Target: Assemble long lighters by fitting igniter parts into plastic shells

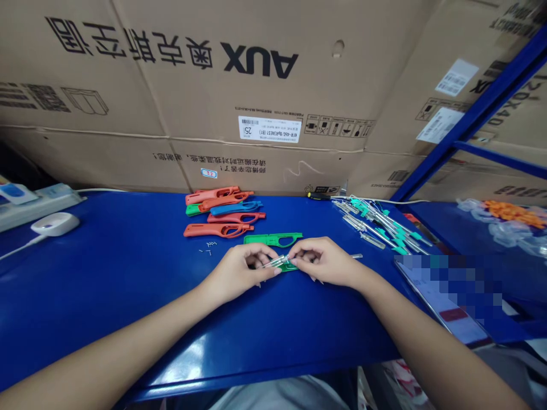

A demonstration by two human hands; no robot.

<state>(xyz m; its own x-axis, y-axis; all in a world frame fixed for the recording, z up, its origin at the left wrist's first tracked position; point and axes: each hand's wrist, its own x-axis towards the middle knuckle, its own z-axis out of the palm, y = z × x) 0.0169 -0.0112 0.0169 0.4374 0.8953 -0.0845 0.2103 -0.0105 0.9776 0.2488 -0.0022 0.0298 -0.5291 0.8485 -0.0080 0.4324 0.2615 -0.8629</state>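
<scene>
Green casing [272, 238] lies just beyond; my left grip [234, 272] pinches a clear tube [276, 261], my right grip [328, 262] its end, seemingly fitting parts; careful alignment probably comes next.

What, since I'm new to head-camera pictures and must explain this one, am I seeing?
There is no robot here: one camera worn on a person's head looks forward and down. The bare left hand holds a clear part; the fingertips of the bare right hand are at its end. On the blue table, orange, green and blue plastic casings lie beyond the hands, with tiny silvery pieces nearby. Thin rods with teal tabs lie to the right. Printed cardboard stands behind.
</scene>
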